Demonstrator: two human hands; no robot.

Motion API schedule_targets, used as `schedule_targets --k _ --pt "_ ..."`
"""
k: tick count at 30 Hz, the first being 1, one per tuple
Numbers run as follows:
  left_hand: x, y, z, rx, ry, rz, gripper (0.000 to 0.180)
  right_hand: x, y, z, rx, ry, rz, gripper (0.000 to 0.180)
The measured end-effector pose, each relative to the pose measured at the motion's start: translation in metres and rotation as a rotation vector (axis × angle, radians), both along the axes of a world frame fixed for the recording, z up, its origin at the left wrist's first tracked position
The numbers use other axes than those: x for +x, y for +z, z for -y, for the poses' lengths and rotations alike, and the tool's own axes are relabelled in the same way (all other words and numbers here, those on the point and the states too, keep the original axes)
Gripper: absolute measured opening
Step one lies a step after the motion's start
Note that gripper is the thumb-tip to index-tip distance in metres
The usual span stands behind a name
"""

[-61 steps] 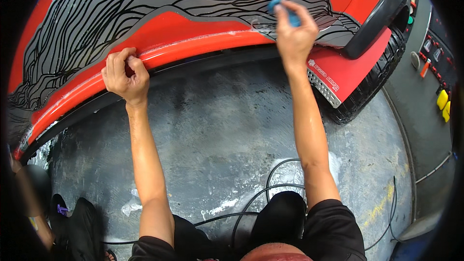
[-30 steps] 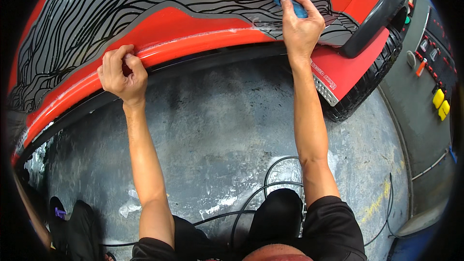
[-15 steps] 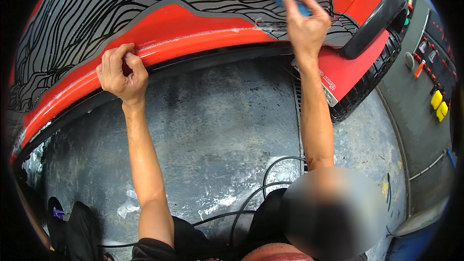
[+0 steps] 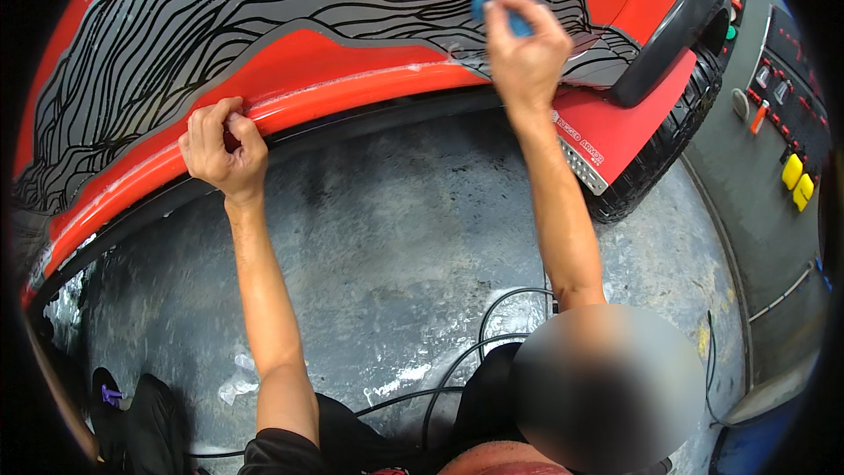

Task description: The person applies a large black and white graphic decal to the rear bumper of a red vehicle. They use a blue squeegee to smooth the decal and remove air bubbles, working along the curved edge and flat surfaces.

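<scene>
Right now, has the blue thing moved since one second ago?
Yes: the blue thing, in the right hand, has moved left, farther from the black wheel-arch trim.

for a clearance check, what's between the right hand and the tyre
In the head view, some grey pattern, then the red flap, lie between the right hand and the tyre.

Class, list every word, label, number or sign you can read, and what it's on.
White lettering on the red mud flap: legible, but not copied out here.
Grey car graphic: black wavy lines, no words seen.
Wall-hung tools: any markings too small to read.
</scene>
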State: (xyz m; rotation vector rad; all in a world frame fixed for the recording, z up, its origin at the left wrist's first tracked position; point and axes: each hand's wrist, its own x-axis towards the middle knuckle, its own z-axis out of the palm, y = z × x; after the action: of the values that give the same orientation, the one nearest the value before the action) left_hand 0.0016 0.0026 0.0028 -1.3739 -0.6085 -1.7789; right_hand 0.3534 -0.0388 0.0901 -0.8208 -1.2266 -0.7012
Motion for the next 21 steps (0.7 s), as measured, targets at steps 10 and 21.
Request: schedule_targets --k 10,21 --pt "0.003 0.001 0.004 -0.010 0.033 0.011 0.021 0.019 0.024 0.003 0.023 0.002 -0.198 0.022" --pt "0.005 0.004 0.005 -0.007 0.020 0.000 0.019 -0.043 -0.010 -0.003 0.108 0.075 -0.095 0.014"
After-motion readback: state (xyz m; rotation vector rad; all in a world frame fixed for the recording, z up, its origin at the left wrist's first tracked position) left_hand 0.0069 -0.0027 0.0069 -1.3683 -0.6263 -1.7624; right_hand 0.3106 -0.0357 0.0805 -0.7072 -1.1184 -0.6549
